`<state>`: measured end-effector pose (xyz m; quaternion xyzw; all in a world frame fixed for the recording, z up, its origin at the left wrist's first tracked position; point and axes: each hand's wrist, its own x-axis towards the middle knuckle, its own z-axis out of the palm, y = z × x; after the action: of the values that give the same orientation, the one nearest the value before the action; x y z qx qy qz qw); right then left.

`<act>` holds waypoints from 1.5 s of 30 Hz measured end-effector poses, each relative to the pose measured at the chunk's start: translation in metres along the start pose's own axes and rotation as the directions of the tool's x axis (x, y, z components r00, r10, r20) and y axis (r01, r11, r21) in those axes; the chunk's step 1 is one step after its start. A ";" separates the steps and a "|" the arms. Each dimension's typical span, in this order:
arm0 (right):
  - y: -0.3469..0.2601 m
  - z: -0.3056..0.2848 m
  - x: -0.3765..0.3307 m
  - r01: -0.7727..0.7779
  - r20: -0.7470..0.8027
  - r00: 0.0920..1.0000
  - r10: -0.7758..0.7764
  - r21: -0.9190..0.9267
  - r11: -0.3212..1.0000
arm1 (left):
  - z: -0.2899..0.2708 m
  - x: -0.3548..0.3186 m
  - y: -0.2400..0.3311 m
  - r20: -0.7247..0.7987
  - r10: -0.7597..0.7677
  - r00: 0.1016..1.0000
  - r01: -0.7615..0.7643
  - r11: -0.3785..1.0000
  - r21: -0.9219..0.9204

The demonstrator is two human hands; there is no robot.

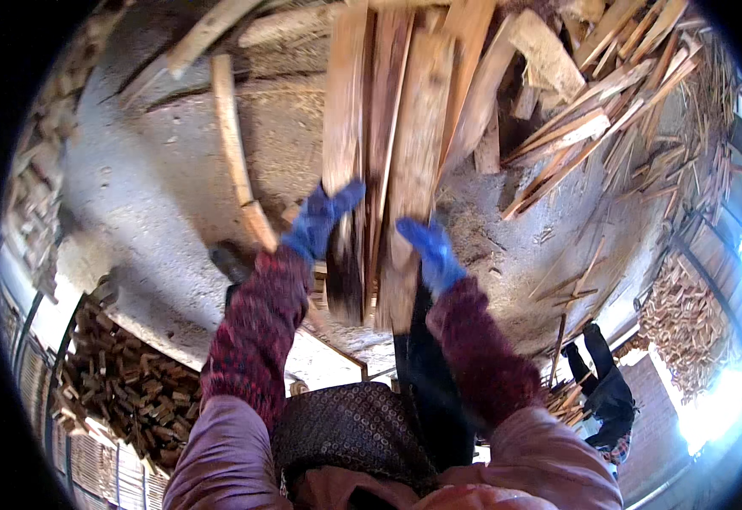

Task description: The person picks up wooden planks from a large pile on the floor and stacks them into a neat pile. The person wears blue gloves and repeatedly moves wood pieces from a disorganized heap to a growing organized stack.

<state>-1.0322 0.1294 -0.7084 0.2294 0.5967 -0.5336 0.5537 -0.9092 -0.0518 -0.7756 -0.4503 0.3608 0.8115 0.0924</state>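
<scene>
Several long, rough wooden boards lie side by side in front of me, their near ends close to my body. My left hand [324,219], in a blue glove, holds the outer side of the left board [344,127], with its thumb over the top. On the opposite side, my right hand [432,252], gloved in blue too, is at the edge of the right board [419,136], its thumb on top. Between them runs a darker board [385,127]. The fingers under the boards are hidden, and the near ends are slightly blurred.
Loose slabs and split sticks [575,144] are heaped at the far right. A narrow curved strip of wood [233,136] lies on the dusty floor to the left. Cut firewood [133,382] is piled at the lower left, more [685,314] at the right. Another person [605,395] is at the lower right.
</scene>
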 end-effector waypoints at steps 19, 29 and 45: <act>0.058 0.179 -0.215 -0.067 -0.019 0.998 0.065 -0.181 0.981 | -0.062 -0.290 0.019 -0.016 -0.284 0.959 0.187 0.673 -0.715; 0.090 0.454 -0.450 0.249 0.620 0.761 0.190 -0.551 0.797 | -0.151 -0.697 0.133 -0.714 0.222 0.664 -0.604 0.722 -0.337; 0.267 0.863 -0.596 0.979 0.932 0.127 0.338 -0.173 0.109 | -0.502 -1.022 0.053 -0.995 -0.090 -0.042 -0.685 0.728 -0.036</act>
<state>-0.2743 -0.3634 -0.1130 -0.7136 0.3554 -0.2267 0.5596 -0.0112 -0.2465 -0.1020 -0.7791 0.1667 0.3289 -0.5069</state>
